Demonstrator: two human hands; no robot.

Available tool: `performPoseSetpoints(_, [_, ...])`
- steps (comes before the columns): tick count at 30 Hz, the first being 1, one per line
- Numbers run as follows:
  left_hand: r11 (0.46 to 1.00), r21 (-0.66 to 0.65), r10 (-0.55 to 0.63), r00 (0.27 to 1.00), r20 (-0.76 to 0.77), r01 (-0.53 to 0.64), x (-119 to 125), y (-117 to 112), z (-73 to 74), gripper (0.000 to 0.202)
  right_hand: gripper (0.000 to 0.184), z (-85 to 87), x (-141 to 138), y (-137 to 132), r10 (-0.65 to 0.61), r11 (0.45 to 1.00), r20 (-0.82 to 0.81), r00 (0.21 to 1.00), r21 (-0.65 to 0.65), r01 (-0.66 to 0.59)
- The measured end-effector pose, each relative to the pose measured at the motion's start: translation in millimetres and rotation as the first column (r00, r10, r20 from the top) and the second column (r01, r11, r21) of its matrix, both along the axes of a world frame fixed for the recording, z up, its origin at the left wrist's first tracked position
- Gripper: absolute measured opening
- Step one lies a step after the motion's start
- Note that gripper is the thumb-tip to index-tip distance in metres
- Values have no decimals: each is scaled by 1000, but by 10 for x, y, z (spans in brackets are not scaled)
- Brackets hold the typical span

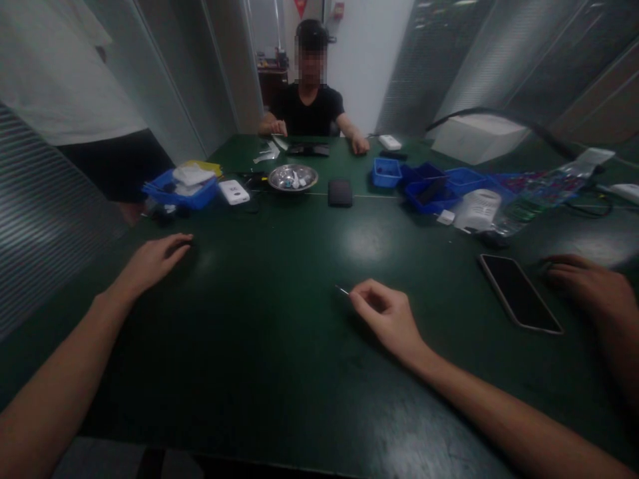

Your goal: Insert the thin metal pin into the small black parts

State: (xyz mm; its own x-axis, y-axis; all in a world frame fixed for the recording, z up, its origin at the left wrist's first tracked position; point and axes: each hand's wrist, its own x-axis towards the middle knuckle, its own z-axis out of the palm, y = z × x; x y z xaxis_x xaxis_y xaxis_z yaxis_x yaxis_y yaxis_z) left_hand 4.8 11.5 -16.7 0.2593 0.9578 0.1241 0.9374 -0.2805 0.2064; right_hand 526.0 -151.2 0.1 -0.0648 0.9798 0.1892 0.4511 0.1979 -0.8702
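My right hand [387, 314] rests low over the green table [269, 299], thumb and forefinger pinched on a thin metal rod [341, 289]. Its short, shiny end points up and left; the rest is hidden in the fingers, so its exact kind does not show. On the left side of the table lies my left hand [158, 259], palm down, its fingers stretched out and holding nothing. The nearest things to it are a blue tray [174, 195] with white items in it and a white power bank [234, 192].
A steel bowl [293, 178] with small scraps and a black square object [340, 193] lie mid-table. Blue bins [387, 173], a plastic bottle [544, 196] and a phone [520, 293] are rightward. Another person's hand [594, 286] rests beside the phone; a person [309, 100] sits opposite.
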Motion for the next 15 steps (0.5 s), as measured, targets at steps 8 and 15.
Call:
performPoseSetpoints(8, [979,10,203,979,-26,-203,-275,-74,77,51,22,43,-33,-15,26,1000,19,999,-11,-26])
performPoseSetpoints(15, [934,-3,357,934,0,-357,-469,-95,70,46,21,66,-44,-30,29,1000,6,1000,-12,-29])
